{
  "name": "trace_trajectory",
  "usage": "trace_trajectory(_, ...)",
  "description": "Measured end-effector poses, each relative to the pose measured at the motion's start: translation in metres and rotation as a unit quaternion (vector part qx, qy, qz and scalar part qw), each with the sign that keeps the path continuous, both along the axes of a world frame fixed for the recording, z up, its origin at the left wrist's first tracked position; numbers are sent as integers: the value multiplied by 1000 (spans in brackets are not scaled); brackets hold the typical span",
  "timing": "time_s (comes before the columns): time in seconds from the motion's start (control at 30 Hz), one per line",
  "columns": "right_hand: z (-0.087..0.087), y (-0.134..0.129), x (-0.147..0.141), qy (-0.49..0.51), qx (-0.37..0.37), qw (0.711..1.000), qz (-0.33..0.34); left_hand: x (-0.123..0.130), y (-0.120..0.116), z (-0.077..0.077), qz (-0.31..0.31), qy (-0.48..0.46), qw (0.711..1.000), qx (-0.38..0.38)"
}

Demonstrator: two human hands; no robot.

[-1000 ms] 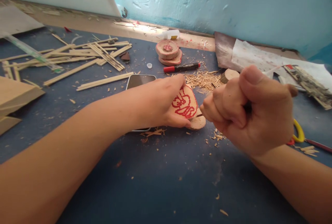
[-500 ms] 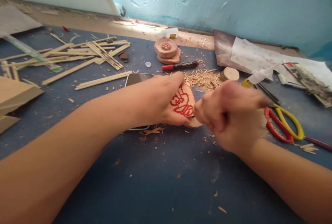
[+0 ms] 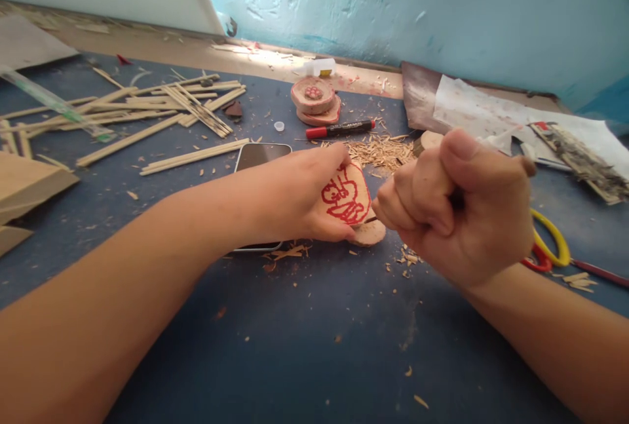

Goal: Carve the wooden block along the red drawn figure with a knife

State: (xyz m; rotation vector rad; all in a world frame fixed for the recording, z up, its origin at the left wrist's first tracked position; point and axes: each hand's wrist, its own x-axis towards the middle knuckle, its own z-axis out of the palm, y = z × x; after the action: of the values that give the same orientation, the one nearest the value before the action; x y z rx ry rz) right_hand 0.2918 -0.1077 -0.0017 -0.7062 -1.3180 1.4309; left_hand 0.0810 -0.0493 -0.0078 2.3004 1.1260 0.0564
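My left hand [image 3: 322, 191] grips a wood slice [image 3: 346, 194] by its edge, fingers over the far side and thumb at the near side. A figure is drawn on its face in red line. Under its near edge lies another wood slice [image 3: 369, 234]. Just right of the drawn slice, my right hand [image 3: 455, 214] is closed in a fist around a tool, mostly hidden; only its brown end [image 3: 529, 166] sticks out past the thumb. A dark thin tip seems to show at the slice's lower right edge. A phone [image 3: 263, 153] lies partly beneath my left wrist.
Behind stand two stacked wood slices [image 3: 314, 96], a red marker [image 3: 341, 128], a glue bottle [image 3: 319, 67] and wood shavings [image 3: 381, 154]. Thin sticks [image 3: 196, 106] spread at left. Scissors [image 3: 555, 240] lie right, partly behind my right hand; papers [image 3: 466, 106] are at the back right.
My right fist has turned and risen slightly toward the right, now covering more of the scissors and glue tube behind it. My left hand keeps its hold on the drawn slice.
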Motion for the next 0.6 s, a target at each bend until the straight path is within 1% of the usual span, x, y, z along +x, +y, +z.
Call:
trace_trajectory(0.07, -3, -4, -3, -12, 17, 1000, 0, 0, 0, 0, -2, 2, 1000, 1)
trace_trajectory(0.13, -6, -7, -7, -15, 34, 999, -21, 1, 0, 0, -1, 7, 1000, 0)
trace_trajectory(0.23, -9, -7, -11, 25, 49, 997, -63, 0, 0, 0, 2, 11, 1000, 1)
trace_trajectory(0.3, -9, -5, -9, 29, 45, 997, -50, 0, 0, 0, 3, 13, 1000, 5)
trace_trajectory(0.4, -9, -3, -5, -5, 36, 999, -14, 1, 0, 0, 5, 17, 1000, 5)
trace_trajectory(0.43, -10, -3, -5, -11, 37, 999, -13, 1, 0, 0, 6, 18, 1000, 4)
trace_trajectory(0.53, -13, -7, -11, 9, 57, 997, -58, 2, 0, 0, 8, 21, 1000, 0)
trace_trajectory(0.6, -15, -9, -18, 32, 58, 994, -93, 2, 1, 0, 7, 15, 1000, -8)
